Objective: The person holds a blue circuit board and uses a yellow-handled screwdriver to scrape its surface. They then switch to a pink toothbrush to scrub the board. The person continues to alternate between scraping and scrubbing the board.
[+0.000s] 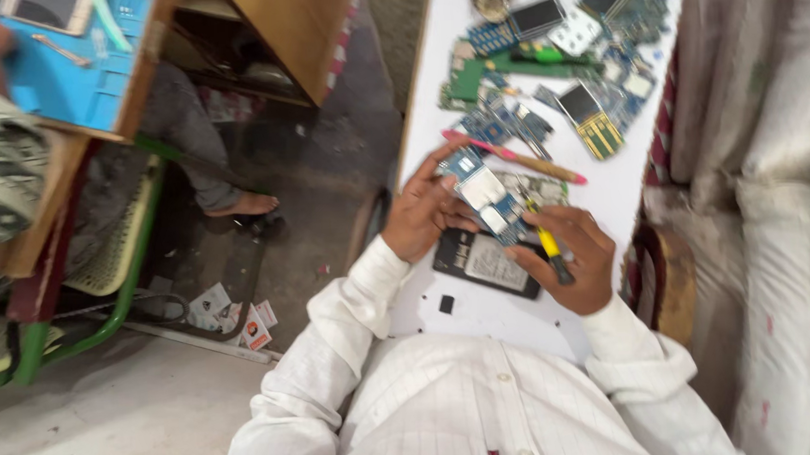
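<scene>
A person in a white shirt point(451, 410) sits at a white table point(625, 188), both bare hands at work over it. The right hand point(568, 260) is closed around a small screwdriver with a yellow grip point(547, 240), its tip pointing up and away toward a blue circuit board point(485, 194). The left hand point(420, 213) grips that circuit board by its near left edge, fingers curled under it and thumb on top, holding it tilted just above the table between the two hands. Directly under the hands, touching the table, lies a flat black phone body with a pale panel point(485, 262). A small black chip point(446, 304) rests on the table nearer the person, just below the left wrist. Just beyond the fingertips of both hands lies a pink and orange pencil-like tool point(522, 159), slanting across the table. Farther out from the hands spreads a heap of phone parts: green and blue boards point(501, 112), a small screen with gold contacts point(589, 116), and more dark screens point(538, 14) near the far end. Well to the left of the left hand, past the table edge, another person's bare foot point(245, 205) rests on the dark floor beside a green metal chair point(102, 271), below a blue work mat point(82, 60)
</scene>
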